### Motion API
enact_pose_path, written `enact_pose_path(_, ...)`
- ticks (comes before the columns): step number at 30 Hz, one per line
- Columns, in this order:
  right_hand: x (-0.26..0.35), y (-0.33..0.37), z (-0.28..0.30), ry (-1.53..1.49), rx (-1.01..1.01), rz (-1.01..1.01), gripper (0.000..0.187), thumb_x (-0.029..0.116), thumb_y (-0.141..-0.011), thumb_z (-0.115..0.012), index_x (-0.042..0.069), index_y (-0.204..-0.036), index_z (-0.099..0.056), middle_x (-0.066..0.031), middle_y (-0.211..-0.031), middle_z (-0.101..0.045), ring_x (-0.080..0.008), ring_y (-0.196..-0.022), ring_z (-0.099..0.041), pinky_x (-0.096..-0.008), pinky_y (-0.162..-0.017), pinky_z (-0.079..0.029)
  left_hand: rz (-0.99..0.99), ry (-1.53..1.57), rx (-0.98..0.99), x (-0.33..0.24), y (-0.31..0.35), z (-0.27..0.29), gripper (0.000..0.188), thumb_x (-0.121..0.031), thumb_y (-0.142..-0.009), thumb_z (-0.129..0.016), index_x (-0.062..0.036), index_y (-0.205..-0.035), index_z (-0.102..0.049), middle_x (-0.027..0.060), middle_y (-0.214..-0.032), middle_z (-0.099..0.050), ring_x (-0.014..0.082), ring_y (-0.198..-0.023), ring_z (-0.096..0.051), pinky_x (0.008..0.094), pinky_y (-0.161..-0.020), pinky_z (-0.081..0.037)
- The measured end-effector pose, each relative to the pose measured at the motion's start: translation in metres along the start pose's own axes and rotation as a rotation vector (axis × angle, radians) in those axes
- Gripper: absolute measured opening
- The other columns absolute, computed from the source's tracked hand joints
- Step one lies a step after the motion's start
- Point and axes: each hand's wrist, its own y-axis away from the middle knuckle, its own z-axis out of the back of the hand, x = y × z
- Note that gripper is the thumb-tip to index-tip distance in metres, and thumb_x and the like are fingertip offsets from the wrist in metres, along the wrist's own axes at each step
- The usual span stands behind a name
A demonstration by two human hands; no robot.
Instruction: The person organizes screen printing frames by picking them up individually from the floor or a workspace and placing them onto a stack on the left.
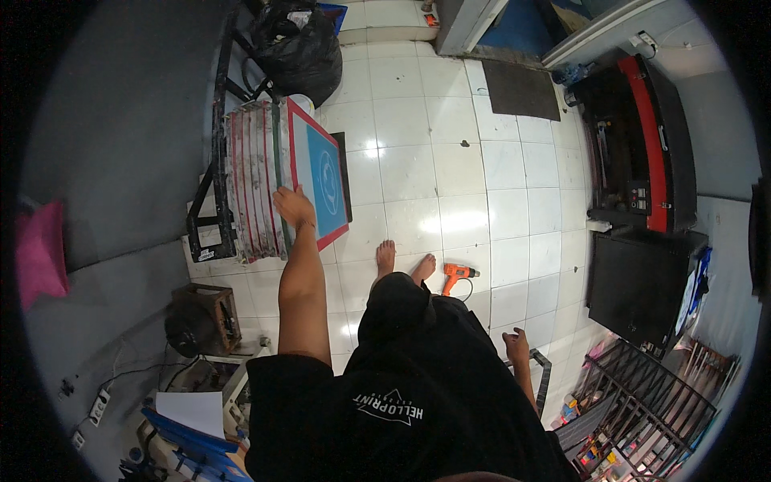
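Note:
To the left, a row of screen printing frames [255, 181] stands on edge in a black metal rack [210, 221]. The outermost screen printing frame [325, 177] has a red border and a blue mesh with a pale round design. My left hand [295, 209] is at the top edge of this outer frame, fingers curled over it; part of the grip is hidden. Down by my right side hangs my right hand [516, 347], its fingers apart and holding nothing. An orange heat gun [458, 275] lies on the floor beside my bare feet [387, 257].
A full black plastic bag [299, 52] sits beyond the rack. A black machine with a red strip [654, 145] and a black cabinet [638, 289] line the right side. Metal shelving [642, 402] stands lower right. A dark mat [522, 90] lies before the doorway.

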Motion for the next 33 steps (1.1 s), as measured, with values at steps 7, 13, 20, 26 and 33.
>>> enact_pose_path(7, 0.000, 0.008, -0.006, -0.050, 0.074, -0.094, 0.059, 0.034, -0.084, -0.068, -0.002, -0.127, -0.049, -0.0214, -0.107, -0.065, -0.0312, -0.101, -0.063, -0.0386, -0.089, -0.048, -0.070, -0.010, -0.018, 0.022, -0.005, -0.013, 0.031, -0.020, -0.086, -0.067, 0.0045, -0.101, -0.055, 0.0195, -0.102, -0.055, 0.0355, -0.101, -0.052, 0.0456, -0.089, -0.042)
enact_pose_path(13, -0.002, 0.013, -0.011, -0.077, 0.122, -0.099, 0.059, 0.034, -0.086, -0.067, -0.002, -0.128, -0.048, -0.0227, -0.109, -0.064, -0.0323, -0.102, -0.062, -0.0388, -0.090, -0.047, -0.064, 0.064, -0.091, 0.024, -0.015, -0.018, 0.032, -0.021, -0.085, -0.068, 0.0042, -0.101, -0.055, 0.0190, -0.102, -0.054, 0.0359, -0.100, -0.051, 0.0468, -0.087, -0.042)
enact_pose_path(20, -0.013, 0.013, -0.049, -0.246, 0.311, -0.031, 0.051, 0.041, -0.086, -0.063, -0.001, -0.114, -0.058, -0.0207, -0.097, -0.067, -0.0302, -0.089, -0.066, -0.0399, -0.080, -0.050, -0.088, -0.073, -0.042, 0.025, -0.019, -0.020, 0.035, -0.022, -0.083, -0.070, 0.0011, -0.105, -0.055, 0.0164, -0.105, -0.055, 0.0348, -0.101, -0.052, 0.0462, -0.085, -0.043)
enact_pose_path(26, -0.046, -0.001, -0.084, -0.059, 0.446, 0.102, 0.048, 0.043, -0.087, -0.059, -0.002, -0.105, -0.062, -0.0205, -0.095, -0.068, -0.0300, -0.088, -0.066, -0.0407, -0.078, -0.050, -0.079, -0.091, 0.052, 0.020, -0.024, -0.006, 0.037, -0.018, -0.080, -0.073, 0.0012, -0.105, -0.054, 0.0175, -0.108, -0.055, 0.0340, -0.103, -0.054, 0.0434, -0.087, -0.046)
enact_pose_path(33, -0.047, -0.018, -0.124, -0.047, 0.544, 0.223, 0.050, 0.045, -0.089, -0.055, -0.003, -0.095, -0.067, -0.0203, -0.092, -0.069, -0.0298, -0.087, -0.066, -0.0417, -0.077, -0.049, -0.231, -0.154, 0.062, 0.024, -0.028, 0.010, 0.040, -0.023, -0.081, -0.073, 0.0016, -0.105, -0.053, 0.0186, -0.108, -0.055, 0.0343, -0.104, -0.054, 0.0432, -0.088, -0.047)
